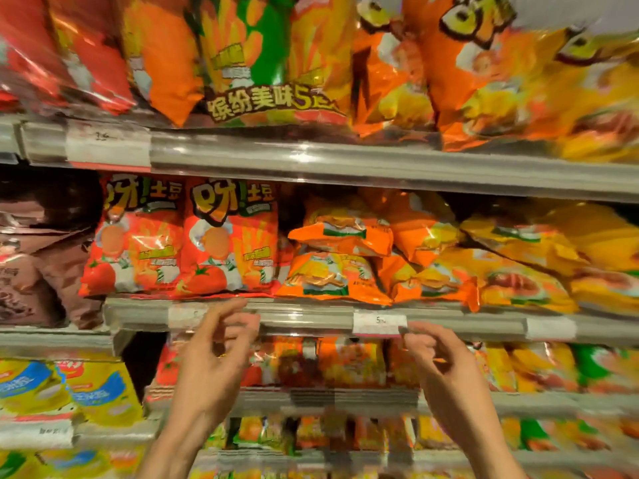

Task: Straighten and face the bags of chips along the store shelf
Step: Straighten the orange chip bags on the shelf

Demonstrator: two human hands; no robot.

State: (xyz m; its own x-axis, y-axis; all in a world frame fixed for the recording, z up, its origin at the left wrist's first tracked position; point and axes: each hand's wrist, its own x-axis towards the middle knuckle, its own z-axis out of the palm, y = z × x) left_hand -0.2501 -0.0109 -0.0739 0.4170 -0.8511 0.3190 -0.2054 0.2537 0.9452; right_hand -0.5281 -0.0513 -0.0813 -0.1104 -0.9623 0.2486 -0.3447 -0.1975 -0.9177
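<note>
Both bare hands are raised in front of the grey metal shelf edge [311, 318], holding nothing. Left hand [211, 354] has its fingers loosely curled and apart; right hand [439, 361] is curled too, thumb and forefinger nearly pinched. Just above, two red-orange foil chip bags [183, 236] stand upright facing out, while the orange-yellow chip bags [345, 257] beside them lie slumped in a pile.

**Tiered metal shelving fills the view**

Grey metal shelf rails [380, 167] run across in stacked tiers, each front edge glossy and catching bright glints from overhead light. White price labels [379, 323] sit in the rail strips; their print is too blurred to read. At left, a separate shelving bay [52, 335] is stepped slightly lower. Deep shadow lies behind the stock. No wall, floor or window shows.
</note>
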